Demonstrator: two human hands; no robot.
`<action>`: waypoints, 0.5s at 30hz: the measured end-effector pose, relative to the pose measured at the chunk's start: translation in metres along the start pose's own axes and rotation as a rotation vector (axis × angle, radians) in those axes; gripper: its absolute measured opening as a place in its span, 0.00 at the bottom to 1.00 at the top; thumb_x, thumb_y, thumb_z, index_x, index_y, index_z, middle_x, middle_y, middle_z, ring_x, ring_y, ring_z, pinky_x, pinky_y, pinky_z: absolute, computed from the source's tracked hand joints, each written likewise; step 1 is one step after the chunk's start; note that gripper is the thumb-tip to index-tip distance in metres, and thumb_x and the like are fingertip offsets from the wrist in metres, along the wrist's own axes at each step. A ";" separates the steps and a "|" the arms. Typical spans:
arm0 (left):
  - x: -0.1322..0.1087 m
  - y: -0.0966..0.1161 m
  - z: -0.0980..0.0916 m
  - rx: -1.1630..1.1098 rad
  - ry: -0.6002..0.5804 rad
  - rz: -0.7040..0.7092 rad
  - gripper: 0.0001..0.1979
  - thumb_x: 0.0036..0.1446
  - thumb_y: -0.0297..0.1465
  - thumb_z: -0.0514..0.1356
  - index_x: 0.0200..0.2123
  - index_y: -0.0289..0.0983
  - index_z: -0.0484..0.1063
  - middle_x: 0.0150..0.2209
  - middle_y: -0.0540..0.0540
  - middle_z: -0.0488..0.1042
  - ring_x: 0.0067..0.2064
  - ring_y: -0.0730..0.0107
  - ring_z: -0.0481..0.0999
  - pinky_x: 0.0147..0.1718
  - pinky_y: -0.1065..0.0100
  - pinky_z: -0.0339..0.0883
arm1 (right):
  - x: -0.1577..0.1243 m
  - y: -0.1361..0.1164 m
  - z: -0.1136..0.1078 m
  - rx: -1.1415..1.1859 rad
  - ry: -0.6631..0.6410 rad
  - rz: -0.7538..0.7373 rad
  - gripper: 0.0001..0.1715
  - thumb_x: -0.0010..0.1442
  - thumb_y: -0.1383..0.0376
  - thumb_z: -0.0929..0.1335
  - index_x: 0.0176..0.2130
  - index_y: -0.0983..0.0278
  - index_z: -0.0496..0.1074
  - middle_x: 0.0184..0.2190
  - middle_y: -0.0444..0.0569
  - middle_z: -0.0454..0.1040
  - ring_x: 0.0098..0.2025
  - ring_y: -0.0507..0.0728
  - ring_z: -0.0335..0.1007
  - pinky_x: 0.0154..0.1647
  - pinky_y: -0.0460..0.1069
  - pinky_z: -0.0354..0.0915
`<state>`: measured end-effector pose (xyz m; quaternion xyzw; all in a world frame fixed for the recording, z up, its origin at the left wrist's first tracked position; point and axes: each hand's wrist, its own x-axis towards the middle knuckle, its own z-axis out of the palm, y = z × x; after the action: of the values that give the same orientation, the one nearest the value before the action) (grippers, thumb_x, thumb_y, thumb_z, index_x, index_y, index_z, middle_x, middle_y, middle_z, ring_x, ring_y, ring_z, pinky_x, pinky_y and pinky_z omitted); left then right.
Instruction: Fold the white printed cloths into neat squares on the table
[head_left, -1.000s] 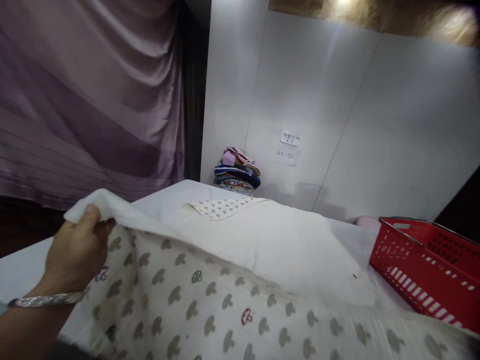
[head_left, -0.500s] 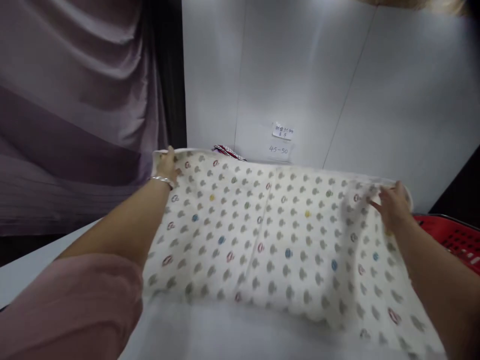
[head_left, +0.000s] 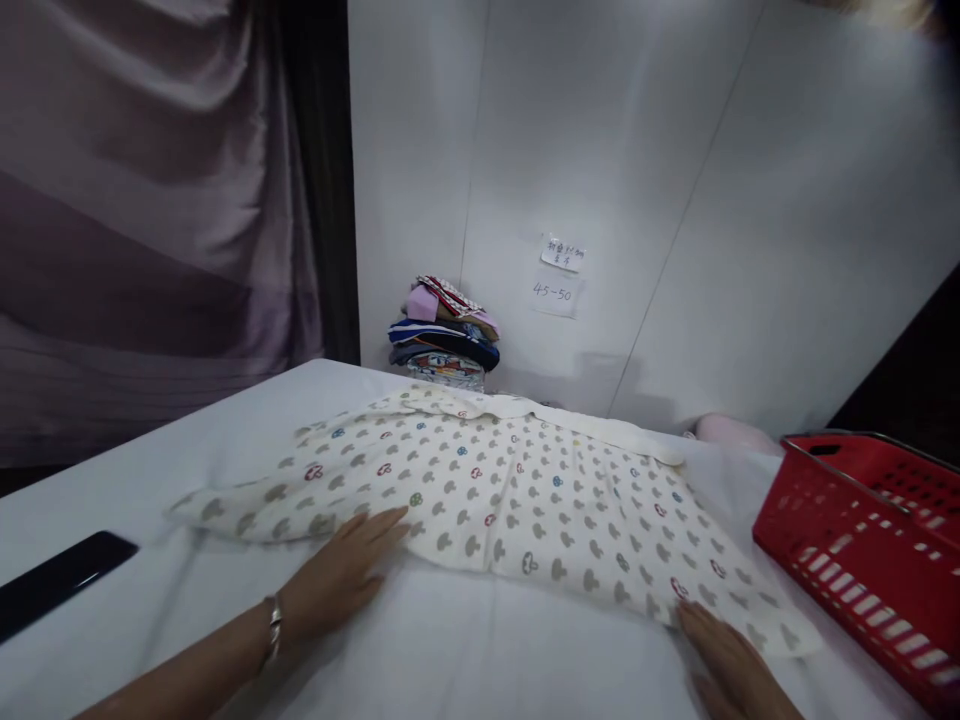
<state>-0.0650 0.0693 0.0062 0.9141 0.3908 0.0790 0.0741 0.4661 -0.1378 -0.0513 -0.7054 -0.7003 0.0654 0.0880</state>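
A cream cloth (head_left: 525,490) printed with small grey and coloured mushroom shapes lies folded flat on the white table (head_left: 465,660). My left hand (head_left: 341,575), a silver bracelet on its wrist, rests flat on the cloth's near left edge with fingers stretched out. My right hand (head_left: 724,660) lies flat at the cloth's near right corner, fingers extended. Neither hand grips anything.
A red plastic basket (head_left: 862,545) stands at the right edge of the table. A pile of folded colourful clothes (head_left: 446,330) sits at the back against the white wall. A black phone (head_left: 60,580) lies at the left. A pink item (head_left: 731,432) lies behind the cloth.
The cloth was held by its far edge and folded over; it has been laid down flat. Both hands let go and drew back to its near edge.
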 end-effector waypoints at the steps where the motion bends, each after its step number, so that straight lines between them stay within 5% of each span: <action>1: 0.004 -0.002 0.003 0.030 0.020 -0.034 0.30 0.51 0.26 0.51 0.59 0.44 0.56 0.62 0.48 0.54 0.62 0.61 0.53 0.60 0.54 0.43 | 0.003 0.006 -0.002 -0.042 0.035 0.017 0.34 0.54 0.63 0.62 0.60 0.54 0.56 0.61 0.44 0.54 0.62 0.62 0.48 0.61 0.61 0.48; 5: 0.038 -0.007 0.006 0.095 0.053 -0.148 0.29 0.47 0.19 0.47 0.53 0.40 0.66 0.55 0.45 0.66 0.56 0.63 0.63 0.54 0.59 0.55 | 0.029 0.015 -0.019 -0.170 0.100 0.097 0.35 0.48 0.71 0.58 0.56 0.60 0.64 0.56 0.48 0.64 0.59 0.62 0.57 0.58 0.61 0.53; 9: 0.050 -0.002 -0.018 0.123 0.022 -0.252 0.21 0.49 0.20 0.48 0.42 0.40 0.73 0.42 0.44 0.74 0.45 0.63 0.70 0.43 0.64 0.62 | 0.033 0.019 -0.045 -0.148 0.103 0.221 0.29 0.51 0.68 0.55 0.48 0.65 0.73 0.48 0.51 0.72 0.50 0.61 0.68 0.52 0.56 0.63; 12: 0.026 0.004 -0.050 0.127 0.082 -0.263 0.18 0.51 0.22 0.48 0.39 0.41 0.74 0.41 0.45 0.74 0.45 0.64 0.70 0.42 0.66 0.62 | 0.003 0.018 -0.061 -0.058 0.141 0.165 0.26 0.54 0.63 0.55 0.42 0.63 0.76 0.43 0.50 0.75 0.46 0.61 0.71 0.48 0.55 0.66; 15: -0.024 0.004 -0.065 0.107 0.149 -0.278 0.18 0.51 0.24 0.48 0.37 0.43 0.74 0.41 0.48 0.75 0.44 0.64 0.71 0.41 0.66 0.63 | -0.051 0.007 -0.061 0.078 0.149 0.075 0.27 0.56 0.56 0.54 0.39 0.58 0.77 0.41 0.49 0.77 0.44 0.62 0.72 0.46 0.55 0.68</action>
<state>-0.0920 0.0537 0.0685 0.8455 0.5215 0.1148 0.0063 0.4858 -0.1913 0.0050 -0.7301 -0.6619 0.0432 0.1645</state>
